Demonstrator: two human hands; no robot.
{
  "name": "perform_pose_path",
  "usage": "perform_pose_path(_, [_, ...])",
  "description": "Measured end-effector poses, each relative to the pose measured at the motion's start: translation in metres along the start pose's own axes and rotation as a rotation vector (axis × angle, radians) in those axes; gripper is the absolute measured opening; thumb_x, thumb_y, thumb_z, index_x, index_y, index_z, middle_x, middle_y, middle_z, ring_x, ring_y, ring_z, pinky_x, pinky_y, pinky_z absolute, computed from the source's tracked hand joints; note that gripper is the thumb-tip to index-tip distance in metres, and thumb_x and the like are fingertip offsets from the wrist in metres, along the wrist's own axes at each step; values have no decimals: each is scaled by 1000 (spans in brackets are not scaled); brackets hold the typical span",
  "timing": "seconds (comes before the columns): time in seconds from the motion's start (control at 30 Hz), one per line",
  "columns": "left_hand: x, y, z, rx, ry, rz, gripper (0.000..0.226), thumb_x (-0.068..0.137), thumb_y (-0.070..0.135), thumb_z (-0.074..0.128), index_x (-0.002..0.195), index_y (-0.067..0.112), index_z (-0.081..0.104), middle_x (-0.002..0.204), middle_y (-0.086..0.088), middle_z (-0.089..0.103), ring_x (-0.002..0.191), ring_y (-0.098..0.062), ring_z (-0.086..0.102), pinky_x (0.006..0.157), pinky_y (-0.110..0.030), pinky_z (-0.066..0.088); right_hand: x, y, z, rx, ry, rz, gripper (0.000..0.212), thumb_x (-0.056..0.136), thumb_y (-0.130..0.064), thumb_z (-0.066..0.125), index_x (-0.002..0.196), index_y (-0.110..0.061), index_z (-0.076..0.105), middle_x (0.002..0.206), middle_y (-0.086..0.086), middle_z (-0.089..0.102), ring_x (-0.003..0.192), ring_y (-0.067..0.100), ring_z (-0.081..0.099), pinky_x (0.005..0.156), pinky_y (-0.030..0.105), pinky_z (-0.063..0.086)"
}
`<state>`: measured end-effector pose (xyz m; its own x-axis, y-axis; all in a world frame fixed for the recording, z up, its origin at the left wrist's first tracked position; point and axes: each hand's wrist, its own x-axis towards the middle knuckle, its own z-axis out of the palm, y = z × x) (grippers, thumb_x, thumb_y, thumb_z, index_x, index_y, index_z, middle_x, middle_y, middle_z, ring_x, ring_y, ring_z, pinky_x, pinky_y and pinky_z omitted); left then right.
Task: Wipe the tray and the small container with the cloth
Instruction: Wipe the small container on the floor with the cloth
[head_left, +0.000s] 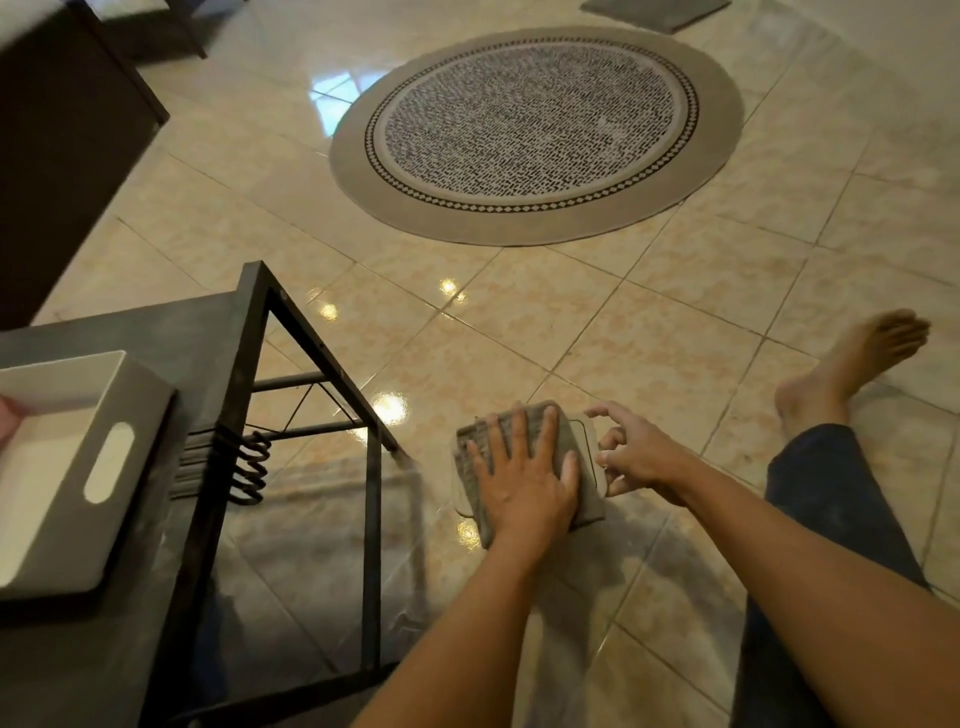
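Observation:
A small, shallow beige container (586, 435) lies on the tiled floor in front of me. A folded grey cloth (588, 500) covers most of it. My left hand (524, 478) rests flat on the cloth with fingers spread, pressing it onto the container. My right hand (639, 457) pinches the container's right edge with its fingertips. A white tray (67, 519) with a slot handle sits on a dark low table (197, 338) at the left, away from both hands.
The table's black metal frame (371, 519) stands just left of my left forearm, with black coiled hooks (249, 467) on it. My leg (831, 493) and bare foot (857, 364) stretch out on the right. A round patterned rug (535, 135) lies farther ahead.

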<state>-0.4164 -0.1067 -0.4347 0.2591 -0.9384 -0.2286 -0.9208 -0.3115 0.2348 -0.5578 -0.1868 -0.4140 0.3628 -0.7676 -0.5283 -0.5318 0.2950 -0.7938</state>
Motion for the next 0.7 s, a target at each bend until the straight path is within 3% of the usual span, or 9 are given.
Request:
perform_pose_path(0.13, [-10,4,2,-26,-25,-62,70,94,66,15,146,41,-26,158,-3,-33,142,-30,-34,110,-56,-24,-1,0,-1,19,-16,11,57,89,11,55,126,-32,49,85,12,53,69,23,60,61,40,63])
perform_pose_path(0.27, [5,21,-1,-50,-42,-68,71,95,66,16,149,41,-21,160,-2,-28,144,-30,-31,112,-56,-22,0,-2,-4,28,-52,20,55,90,10,55,128,-31,48,86,12,52,70,23,57,57,33,60])
perform_pose_path(0.43, [12,25,-2,-50,-53,-124,71,96,64,15,149,37,-22,161,-3,-28,143,-32,-31,113,-60,-19,-1,-2,-4,40,-59,24,57,87,11,55,130,-26,48,85,15,51,73,28,54,63,42,55])
perform_pose_path(0.57, [31,34,-13,-72,-68,-159,68,97,63,14,153,35,-13,163,-3,-20,146,-34,-23,113,-60,-19,-2,-5,-4,44,-82,12,56,85,8,62,126,-27,47,91,19,60,78,31,67,68,50,63])
perform_pose_path(0.7, [29,10,-6,-42,-15,-95,68,97,62,13,151,37,-18,163,-1,-22,147,-29,-24,116,-57,-15,-2,-1,-4,66,-57,13,57,88,11,56,129,-27,48,90,17,55,74,27,65,64,45,64])
